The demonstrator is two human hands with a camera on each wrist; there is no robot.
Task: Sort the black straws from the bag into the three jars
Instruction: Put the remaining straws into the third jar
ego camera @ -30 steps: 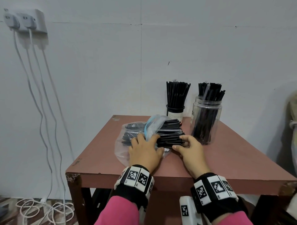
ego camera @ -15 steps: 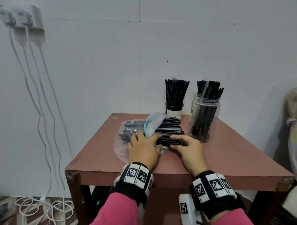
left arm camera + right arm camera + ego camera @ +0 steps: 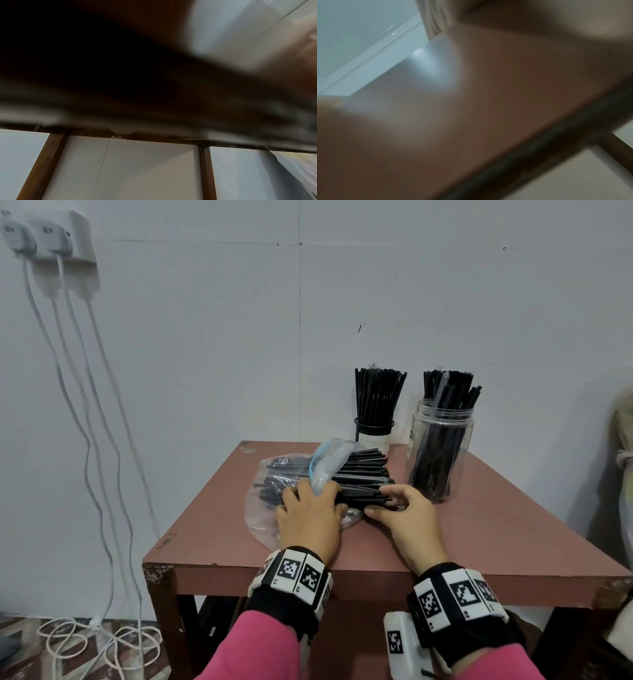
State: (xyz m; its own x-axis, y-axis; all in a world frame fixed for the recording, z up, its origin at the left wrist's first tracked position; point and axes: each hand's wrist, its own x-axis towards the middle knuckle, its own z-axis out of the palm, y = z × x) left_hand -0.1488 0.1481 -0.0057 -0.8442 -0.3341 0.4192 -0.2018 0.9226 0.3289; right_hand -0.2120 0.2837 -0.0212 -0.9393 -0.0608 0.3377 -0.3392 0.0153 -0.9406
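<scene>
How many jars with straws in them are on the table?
2. A black jar stands at the table's back edge behind the bag, and a clear jar stands to its right, nearer. A third may be hidden or out of view.
</scene>
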